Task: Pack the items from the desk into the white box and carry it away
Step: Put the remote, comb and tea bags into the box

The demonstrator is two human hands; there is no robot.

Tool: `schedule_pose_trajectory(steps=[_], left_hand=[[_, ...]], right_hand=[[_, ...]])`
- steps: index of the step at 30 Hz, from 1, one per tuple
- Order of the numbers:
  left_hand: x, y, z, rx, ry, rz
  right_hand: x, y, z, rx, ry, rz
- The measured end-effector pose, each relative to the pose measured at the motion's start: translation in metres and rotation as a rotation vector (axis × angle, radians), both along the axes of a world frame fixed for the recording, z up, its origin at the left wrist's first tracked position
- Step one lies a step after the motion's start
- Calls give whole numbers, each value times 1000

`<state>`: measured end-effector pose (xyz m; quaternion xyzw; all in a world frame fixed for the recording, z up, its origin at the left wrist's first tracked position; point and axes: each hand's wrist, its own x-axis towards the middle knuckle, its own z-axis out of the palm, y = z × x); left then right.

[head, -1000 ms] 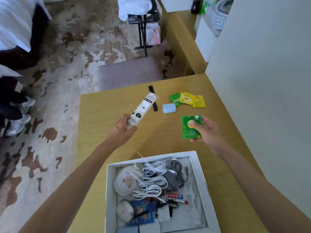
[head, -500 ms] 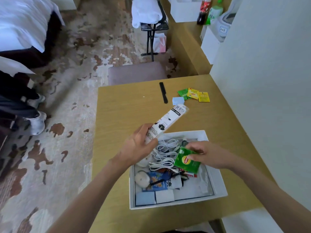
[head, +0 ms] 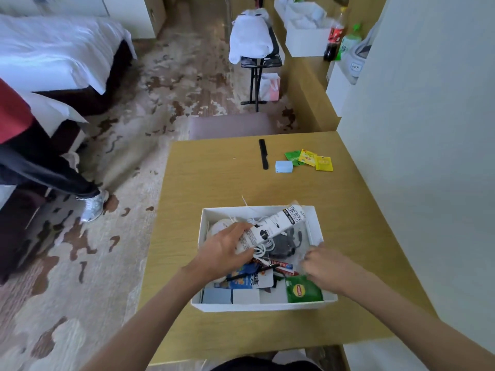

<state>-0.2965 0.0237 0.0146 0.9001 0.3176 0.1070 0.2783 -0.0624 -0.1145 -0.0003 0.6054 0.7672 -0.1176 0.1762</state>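
The white box (head: pixel 318 231) sits on the wooden desk (head: pixel 214 178), filled with white cables, a dark adapter, pens and small packets. My left hand (head: pixel 227 247) grips a long white-and-black packet (head: pixel 270 228) that slants over the box's middle. A green tea sachet (head: pixel 302 289) lies loose in the box's near right corner. Just above that sachet, my right hand (head: pixel 325 263) hovers blurred with curled fingers and holds nothing. At the desk's far end lie a black comb (head: pixel 263 153), a pale blue pad (head: pixel 284 166), a green sachet (head: pixel 292 156) and two yellow sachets (head: pixel 316 159).
A pale wall (head: pixel 417 156) runs along the desk's right edge. Beyond the desk's far edge stands a grey stool (head: pixel 230 125). Someone's leg and sneaker (head: pixel 92 204) rest on the patterned carpet at left, beside a bed (head: pixel 53 54). Bottles and a white box stand on the far counter.
My right hand let go of the green tea sachet, which now lies in the box. My left hand lowered the long packet further over the box. The view tilted up.
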Motion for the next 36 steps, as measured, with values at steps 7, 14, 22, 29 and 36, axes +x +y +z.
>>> schedule_pose_trajectory(steps=[7, 14, 22, 29, 36], left_hand=[[-2, 7, -26, 147, 138, -218], [-1, 4, -46, 237, 202, -265], [19, 35, -6, 183, -68, -21], [80, 114, 14, 43, -63, 106], [140, 201, -28, 0, 208, 88]], right_hand=[[13, 10, 19, 450, 305, 65], [0, 28, -11, 216, 236, 9], [31, 46, 27, 347, 614, -308], [75, 109, 41, 493, 739, -600], [106, 197, 1, 352, 545, -754]])
